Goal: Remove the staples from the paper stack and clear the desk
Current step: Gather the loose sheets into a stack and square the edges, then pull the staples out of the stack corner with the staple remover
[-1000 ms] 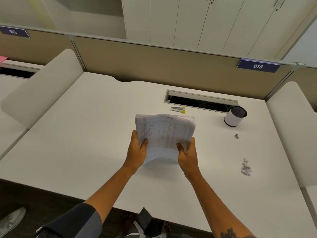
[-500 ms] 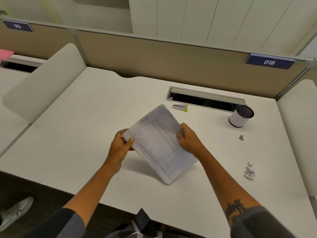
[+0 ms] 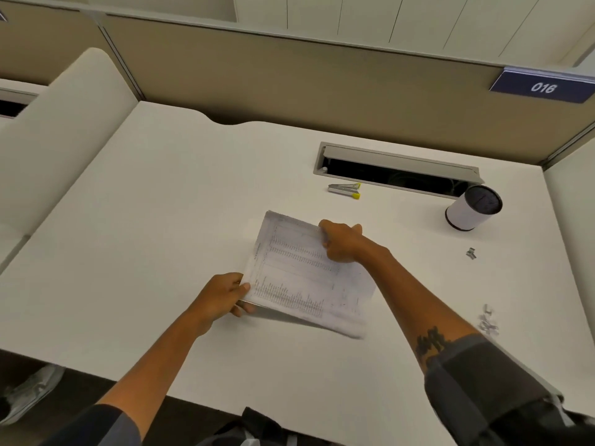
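Paper stack (image 3: pixel 306 278) tilted over desk (image 3: pixel 161 220); left hand (image 3: pixel 222 296) fingers clamped on near-left edge | right hand (image 3: pixel 343 241) fingers clamped on far edge

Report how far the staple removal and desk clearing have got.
Done, apparently: pulled staples lie loose on the desk, staple remover set down. In hand: left hand and right hand hold the paper stack. Left: clearing staples, remover, stack.

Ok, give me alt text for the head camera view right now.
Two bare hands, left hand and right hand, hold a printed paper stack over a white desk. Behind lie a staple remover, a cup and loose staples.
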Tool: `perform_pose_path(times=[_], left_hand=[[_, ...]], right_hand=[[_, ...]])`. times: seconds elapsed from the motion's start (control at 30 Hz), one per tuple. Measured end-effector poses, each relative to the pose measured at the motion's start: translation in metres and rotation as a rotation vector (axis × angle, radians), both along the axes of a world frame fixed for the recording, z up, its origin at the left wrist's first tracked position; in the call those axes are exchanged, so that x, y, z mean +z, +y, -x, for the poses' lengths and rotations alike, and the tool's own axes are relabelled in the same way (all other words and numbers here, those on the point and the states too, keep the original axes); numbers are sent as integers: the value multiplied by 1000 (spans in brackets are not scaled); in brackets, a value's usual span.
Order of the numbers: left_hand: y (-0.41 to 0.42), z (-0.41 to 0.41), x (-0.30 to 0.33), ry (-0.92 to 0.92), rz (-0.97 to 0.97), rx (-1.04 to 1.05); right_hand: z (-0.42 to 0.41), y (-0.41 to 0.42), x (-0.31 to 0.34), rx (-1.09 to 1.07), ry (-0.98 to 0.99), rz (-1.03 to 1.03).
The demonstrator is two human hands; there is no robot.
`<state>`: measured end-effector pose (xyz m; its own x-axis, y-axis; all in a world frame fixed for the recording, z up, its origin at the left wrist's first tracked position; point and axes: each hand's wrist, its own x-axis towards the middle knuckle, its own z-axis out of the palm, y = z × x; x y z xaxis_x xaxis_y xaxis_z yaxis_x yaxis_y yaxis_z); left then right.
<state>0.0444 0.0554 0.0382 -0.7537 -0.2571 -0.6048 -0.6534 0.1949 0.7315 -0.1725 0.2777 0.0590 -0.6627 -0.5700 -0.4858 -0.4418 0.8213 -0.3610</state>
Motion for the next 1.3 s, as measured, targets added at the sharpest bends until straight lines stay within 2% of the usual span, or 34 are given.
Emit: perform_pose_path(times=[0.13,0.27,0.33,0.5,0.63,0.8,0.93,1.0,1.07,1.13,1.2,1.3], left_hand=[[-8,12,-15,-33,15,81],[-14,19,-27,-65,-34,116],[-15,20,-30,-77,-70,132],[-21,18,-33,-115,-113,163],[-24,15,-37,-138,-82,160],[-28,13,-43,-209,-37,148],[-28,10,-44,-239,-83,154],[-26,8,-44,-254,-119,167],[-22,5,-44,-262,-152,178],[-17,1,-42,-263,-175,179],[-10,-4,-40,-259,-200,179],[2,-12,-37,-250,-229,192]], right_hand=[[23,-16,-22,-27,67,-18],[53,-21,-47,-296,232,135],[66,-20,-56,-326,348,149],[97,-25,-72,-234,540,-18],[111,-32,-80,-143,576,-121],[116,-28,-83,-74,687,-101],[107,-23,-81,-62,698,-38],[100,-23,-77,-163,647,80],[89,-24,-65,-333,500,311],[76,-20,-48,-558,283,587],[59,-13,-32,-785,85,769],[26,2,-16,-1070,-420,1016]])
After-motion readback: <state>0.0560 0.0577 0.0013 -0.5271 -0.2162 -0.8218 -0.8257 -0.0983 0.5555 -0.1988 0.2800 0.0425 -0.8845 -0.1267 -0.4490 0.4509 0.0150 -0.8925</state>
